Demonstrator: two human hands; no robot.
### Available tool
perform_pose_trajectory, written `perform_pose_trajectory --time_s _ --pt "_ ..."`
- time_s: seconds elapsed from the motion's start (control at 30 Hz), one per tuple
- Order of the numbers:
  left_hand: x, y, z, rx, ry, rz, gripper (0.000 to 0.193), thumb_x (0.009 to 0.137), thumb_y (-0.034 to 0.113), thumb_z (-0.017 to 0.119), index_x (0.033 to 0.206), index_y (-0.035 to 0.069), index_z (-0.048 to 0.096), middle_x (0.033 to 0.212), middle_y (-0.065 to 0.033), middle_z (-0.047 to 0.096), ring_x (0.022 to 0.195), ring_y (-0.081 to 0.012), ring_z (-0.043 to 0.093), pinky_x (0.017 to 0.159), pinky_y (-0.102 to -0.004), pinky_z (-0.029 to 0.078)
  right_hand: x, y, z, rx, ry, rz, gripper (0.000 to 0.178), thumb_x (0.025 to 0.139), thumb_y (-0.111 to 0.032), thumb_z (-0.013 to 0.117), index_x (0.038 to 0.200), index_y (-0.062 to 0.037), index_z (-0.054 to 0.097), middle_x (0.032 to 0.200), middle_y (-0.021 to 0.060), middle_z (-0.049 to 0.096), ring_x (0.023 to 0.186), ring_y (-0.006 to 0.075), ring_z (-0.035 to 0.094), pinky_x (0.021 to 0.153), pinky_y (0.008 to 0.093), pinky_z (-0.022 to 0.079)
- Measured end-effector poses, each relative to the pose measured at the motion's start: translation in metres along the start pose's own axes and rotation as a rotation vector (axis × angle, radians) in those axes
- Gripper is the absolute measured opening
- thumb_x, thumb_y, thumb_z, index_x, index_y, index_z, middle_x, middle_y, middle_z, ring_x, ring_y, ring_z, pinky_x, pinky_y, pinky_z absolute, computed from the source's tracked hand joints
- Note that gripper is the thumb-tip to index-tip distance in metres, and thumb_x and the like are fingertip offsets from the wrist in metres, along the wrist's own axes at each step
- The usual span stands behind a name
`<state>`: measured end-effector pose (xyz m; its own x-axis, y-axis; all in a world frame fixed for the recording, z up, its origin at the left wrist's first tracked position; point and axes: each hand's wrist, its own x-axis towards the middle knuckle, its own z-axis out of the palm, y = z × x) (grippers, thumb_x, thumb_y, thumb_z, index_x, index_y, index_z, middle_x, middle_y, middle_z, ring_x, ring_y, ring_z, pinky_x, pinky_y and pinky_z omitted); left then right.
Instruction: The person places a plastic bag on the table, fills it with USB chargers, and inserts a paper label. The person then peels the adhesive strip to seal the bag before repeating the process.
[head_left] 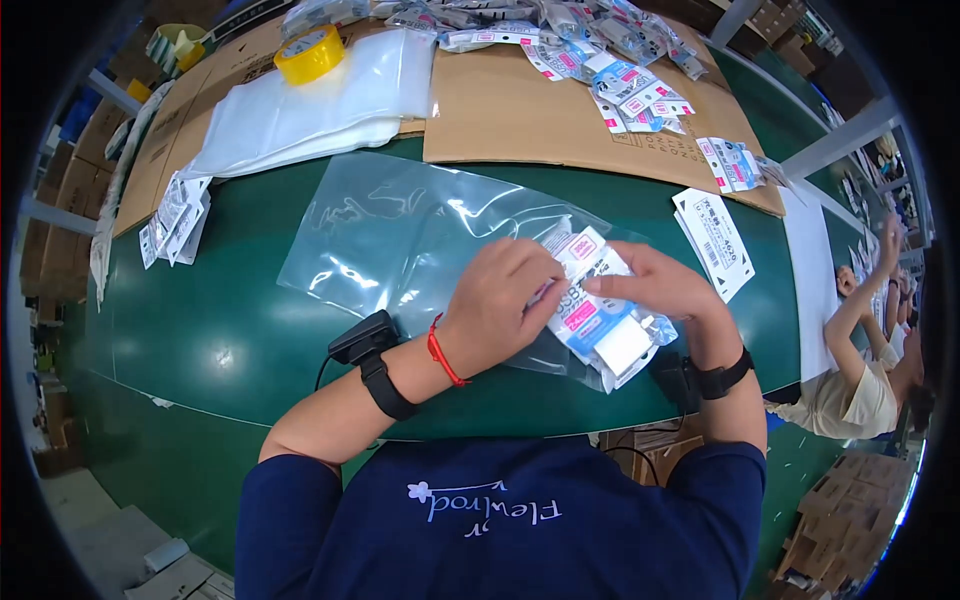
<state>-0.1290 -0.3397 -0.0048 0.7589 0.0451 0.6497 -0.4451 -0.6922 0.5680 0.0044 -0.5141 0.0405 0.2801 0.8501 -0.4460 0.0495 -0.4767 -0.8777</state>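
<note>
A small stack of clear retail packets [592,325] with blue, white and pink cards is between my hands, a white block-shaped item showing through the top one. My right hand [662,283] grips the stack from its right side, thumb pressed on the front. Curled at the left edge of the packets, my left hand [507,300] has its fingertips closed on them, though the exact pinch is partly hidden. Under both hands a large clear plastic bag [365,235] lies flat on the green table [200,335].
Cardboard [480,115] covers the far table, with a heap of similar packets [625,75] on it. Yellow tape [309,55] rests on stacked clear bags [290,120]. White printed labels [713,240] lie right, more cards [178,222] left. Another person [865,385] sits at the right.
</note>
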Motion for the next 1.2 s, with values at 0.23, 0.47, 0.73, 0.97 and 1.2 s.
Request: perform_pose_trajectory --time_s 0.23,0.47,0.73,0.97,1.2 --pt "-0.008 0.028 0.005 -0.051 -0.058 0.098 0.016 0.075 0.010 0.070 0.087 0.006 0.061 0.091 -0.0089 0.060 0.081 -0.0255 0.056 0.069 -0.0345 0.043 0.027 0.011 0.018 -0.237 -0.027 -0.354 0.044 0.088 -0.027 0.065 0.122 -0.0021 0.053 0.111 0.0068 0.062 0.096 0.0111 0.057 0.083 0.0276 0.046" --pt "-0.013 0.045 -0.013 0.012 -0.422 0.482 0.021 0.080 0.027 0.062 0.086 0.007 0.062 0.108 -0.0081 0.058 0.103 -0.0236 0.052 0.089 -0.0392 0.039 0.042 0.019 0.025 0.228 -0.011 -0.135 0.042 0.090 -0.028 0.062 0.121 -0.0009 0.054 0.111 0.0068 0.061 0.098 0.0133 0.056 0.085 0.0278 0.045" --pt "-0.032 0.047 0.015 0.180 -0.344 0.617 0.017 0.073 0.019 0.057 0.083 0.007 0.064 0.116 -0.0089 0.057 0.109 -0.0249 0.051 0.100 -0.0430 0.034 0.060 0.004 0.039 0.271 0.008 -0.085 0.038 0.092 -0.025 0.059 0.121 -0.0005 0.053 0.112 0.0065 0.061 0.098 0.0116 0.056 0.084 0.0264 0.045" --pt "-0.036 0.056 0.028 0.125 -0.164 0.605 0.015 0.073 0.021 0.057 0.077 0.008 0.064 0.118 -0.0097 0.057 0.112 -0.0260 0.051 0.102 -0.0449 0.033 0.077 -0.002 0.085 0.545 0.296 -0.126 0.041 0.094 -0.025 0.056 0.125 0.0001 0.048 0.106 0.0062 0.062 0.091 0.0110 0.058 0.080 0.0272 0.048" --pt "-0.035 0.056 0.018 0.078 -0.207 0.580 0.020 0.072 0.021 0.058 0.082 0.006 0.066 0.118 -0.0103 0.057 0.112 -0.0264 0.050 0.102 -0.0458 0.034 0.055 -0.022 0.061 0.189 0.064 0.067 0.048 0.092 -0.018 0.058 0.131 0.0021 0.039 0.103 0.0110 0.060 0.081 0.0155 0.062 0.072 0.0273 0.053"
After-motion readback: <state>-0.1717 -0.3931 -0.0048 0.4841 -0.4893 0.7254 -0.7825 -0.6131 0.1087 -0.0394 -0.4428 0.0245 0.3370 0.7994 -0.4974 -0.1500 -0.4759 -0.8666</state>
